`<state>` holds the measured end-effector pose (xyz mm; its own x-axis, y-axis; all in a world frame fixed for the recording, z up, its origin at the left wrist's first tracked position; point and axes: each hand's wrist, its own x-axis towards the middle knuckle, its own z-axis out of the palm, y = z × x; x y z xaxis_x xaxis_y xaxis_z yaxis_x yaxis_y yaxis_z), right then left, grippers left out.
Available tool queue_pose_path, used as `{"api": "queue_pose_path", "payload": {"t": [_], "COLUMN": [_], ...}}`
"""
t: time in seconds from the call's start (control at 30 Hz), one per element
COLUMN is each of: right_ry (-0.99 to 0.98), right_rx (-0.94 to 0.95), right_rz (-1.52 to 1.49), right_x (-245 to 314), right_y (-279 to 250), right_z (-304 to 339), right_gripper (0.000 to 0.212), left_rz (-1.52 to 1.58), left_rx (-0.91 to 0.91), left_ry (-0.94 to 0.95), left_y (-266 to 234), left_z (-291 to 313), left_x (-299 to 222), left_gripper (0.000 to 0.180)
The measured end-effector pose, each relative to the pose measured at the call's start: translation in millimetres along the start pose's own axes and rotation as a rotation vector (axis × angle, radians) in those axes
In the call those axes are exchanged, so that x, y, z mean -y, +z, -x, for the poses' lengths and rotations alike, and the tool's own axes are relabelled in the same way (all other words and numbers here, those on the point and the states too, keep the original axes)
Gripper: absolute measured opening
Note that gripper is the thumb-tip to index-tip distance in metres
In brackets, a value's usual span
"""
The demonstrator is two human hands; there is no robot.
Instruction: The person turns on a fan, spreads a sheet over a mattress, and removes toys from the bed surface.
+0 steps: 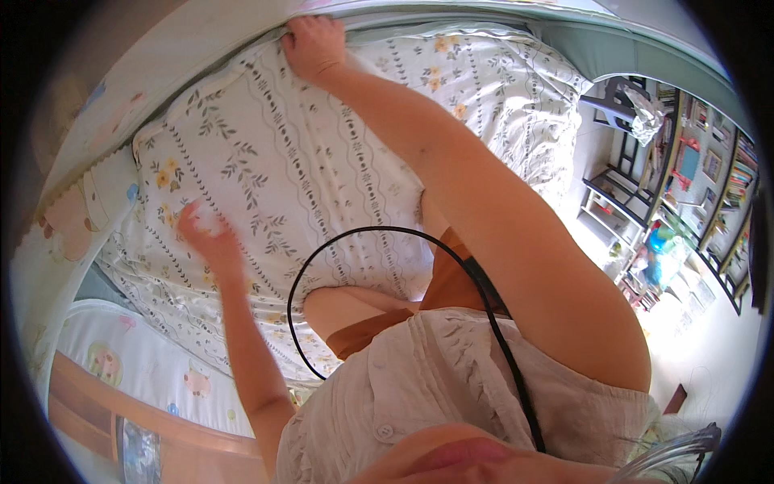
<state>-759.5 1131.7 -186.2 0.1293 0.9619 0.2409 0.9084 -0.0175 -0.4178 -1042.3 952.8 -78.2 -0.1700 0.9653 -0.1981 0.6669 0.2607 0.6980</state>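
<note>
A white bed sheet with grey leaf sprigs, dotted lines and yellow flowers covers the mattress under me. At its far edge, my right hand reaches along the padded bed side, fingers bent over the sheet's border and fingertips partly hidden. Faint creases run from there toward my knees. Over the left part of the sheet is my left hand, smeared by motion, so its fingers and any contact with the cloth are unclear. My bent legs, in brown shorts, rest on the sheet.
A pale padded bed guard with cartoon prints curves round the left and far sides. A black cable loops before my body. Wooden furniture stands lower left. Off the bed to the right are black-framed shelves with books.
</note>
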Motion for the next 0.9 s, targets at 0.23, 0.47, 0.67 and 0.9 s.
{"api": "queue_pose_path", "payload": {"t": [0.23,0.47,0.67,0.9], "right_ry": [-0.186,0.214,0.500,0.182], "right_rx": [0.003,0.190,0.704,-0.119], "right_rz": [-0.508,0.040,0.409,-0.048], "right_x": [-48,-281,-391,-283], "right_y": [-58,-287,-341,-341], "right_z": [6,23,17,-22], "right_gripper": [0.025,0.044,0.046,0.017], "left_rz": [-0.823,-1.068,-1.094,-1.204], "left_rx": [0.474,0.419,0.478,0.464], "left_ry": [-0.360,-0.379,-0.330,-0.342], "left_y": [156,151,183,154], "left_z": [-22,-36,-36,-45], "left_x": [-77,-37,-42,-45], "left_gripper": [0.075,0.090,0.090,0.088]}}
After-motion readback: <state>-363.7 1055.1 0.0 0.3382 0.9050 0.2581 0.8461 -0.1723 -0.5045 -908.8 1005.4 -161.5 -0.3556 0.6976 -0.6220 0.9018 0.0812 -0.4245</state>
